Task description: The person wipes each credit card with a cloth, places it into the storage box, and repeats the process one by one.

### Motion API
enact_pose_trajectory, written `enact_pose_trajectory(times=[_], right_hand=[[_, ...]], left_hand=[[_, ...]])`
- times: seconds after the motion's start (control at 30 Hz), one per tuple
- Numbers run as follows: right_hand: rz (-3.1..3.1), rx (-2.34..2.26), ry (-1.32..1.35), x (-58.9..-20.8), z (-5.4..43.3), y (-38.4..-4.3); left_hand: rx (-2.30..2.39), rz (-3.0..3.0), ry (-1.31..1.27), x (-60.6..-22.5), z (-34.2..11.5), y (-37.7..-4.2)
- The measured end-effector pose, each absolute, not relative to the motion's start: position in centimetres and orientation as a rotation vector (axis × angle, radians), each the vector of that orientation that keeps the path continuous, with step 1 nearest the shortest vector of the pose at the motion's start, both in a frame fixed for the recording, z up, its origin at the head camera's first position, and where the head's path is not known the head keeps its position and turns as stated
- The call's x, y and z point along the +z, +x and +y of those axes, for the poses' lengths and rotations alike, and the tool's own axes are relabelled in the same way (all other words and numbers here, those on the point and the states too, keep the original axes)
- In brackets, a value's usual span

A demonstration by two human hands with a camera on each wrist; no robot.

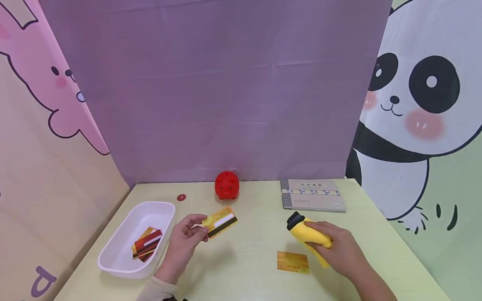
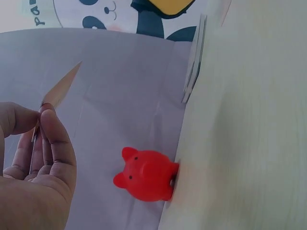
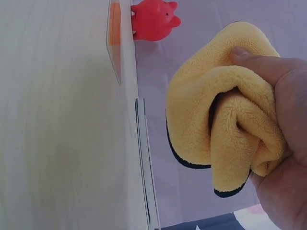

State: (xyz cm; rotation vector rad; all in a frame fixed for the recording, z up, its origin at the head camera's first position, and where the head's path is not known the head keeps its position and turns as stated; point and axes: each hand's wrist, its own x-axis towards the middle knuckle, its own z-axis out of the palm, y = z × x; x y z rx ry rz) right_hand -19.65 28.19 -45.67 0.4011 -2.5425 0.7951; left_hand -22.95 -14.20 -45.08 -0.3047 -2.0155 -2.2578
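Note:
Between thumb and fingers, my left hand (image 1: pixel 187 238) pinches a gold bank card (image 1: pixel 220 222), its black magnetic stripe and white strip facing me. In the left wrist view that card (image 2: pixel 62 88) shows nearly edge-on. My right hand (image 1: pixel 339 246) grips a folded yellow cloth (image 1: pixel 310 235) with dark edging; the right wrist view shows the cloth (image 3: pixel 225 115) bunched in the fingers. A second gold card (image 1: pixel 292 262) lies on the table, just left of and below the cloth. Several red and gold cards (image 1: pixel 147 244) lie in a white plastic basin (image 1: pixel 109 261) left of my left hand.
A red piggy bank (image 1: pixel 226 185) stands at the table's back edge. Right of it lies a grey booklet (image 1: pixel 313 195) with a patterned band. A small round red piece (image 1: pixel 181 197) lies behind the basin. A purple curtain (image 1: pixel 226 92) hangs behind the table (image 1: pixel 256 234).

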Motion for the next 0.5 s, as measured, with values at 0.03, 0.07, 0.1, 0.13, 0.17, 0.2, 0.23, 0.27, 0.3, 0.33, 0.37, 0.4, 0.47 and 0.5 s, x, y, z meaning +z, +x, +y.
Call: enact_pose_trajectory(times=[0.03,0.07,0.1,0.13,0.17,0.2,0.23,0.27,0.3,0.33,0.37,0.4,0.47,0.5], right_hand=[[-2.545,0.797,0.395,-45.7,28.3,-19.6],[-2.547,0.799,0.392,-45.7,28.3,-19.6],[-2.547,0.798,0.39,-45.7,28.4,-19.7],[-2.544,0.799,0.388,-45.8,28.4,-19.7],[-2.539,0.798,0.388,-45.8,28.5,-19.7],[-2.532,0.798,0.389,-45.9,28.5,-19.7],[-2.524,0.793,0.391,-45.9,28.5,-19.7],[-2.513,0.791,0.394,-45.9,28.6,-19.8],[-2.503,0.788,0.396,-46.0,28.6,-19.8],[-2.496,0.783,0.398,-46.0,28.7,-19.8],[-2.489,0.781,0.399,-46.0,28.7,-19.8],[-2.485,0.777,0.397,-45.9,28.8,-19.9],[-2.481,0.776,0.392,-45.9,28.9,-19.9],[-2.485,0.773,0.385,-45.9,29.0,-19.9]], left_hand=[[-2.241,-2.017,-0.294,-45.1,-14.5,-23.0],[-2.229,-2.015,-0.287,-45.0,-14.7,-22.9],[-2.214,-2.014,-0.291,-45.0,-15.0,-22.9],[-2.206,-2.009,-0.288,-44.9,-15.3,-22.9],[-2.205,-2.002,-0.285,-44.9,-15.5,-22.9],[-2.202,-1.997,-0.281,-44.8,-15.8,-22.9],[-2.196,-1.994,-0.277,-44.8,-16.1,-22.8],[-2.191,-1.99,-0.274,-44.7,-16.4,-22.7],[-2.186,-1.988,-0.268,-44.6,-16.8,-22.7],[-2.184,-1.985,-0.258,-44.6,-17.1,-22.7],[-2.176,-1.986,-0.251,-44.5,-17.4,-22.7],[-2.166,-1.988,-0.243,-44.4,-17.8,-22.6],[-2.152,-1.99,-0.223,-44.3,-18.4,-22.5],[-2.145,-1.989,-0.214,-44.2,-18.8,-22.5]])
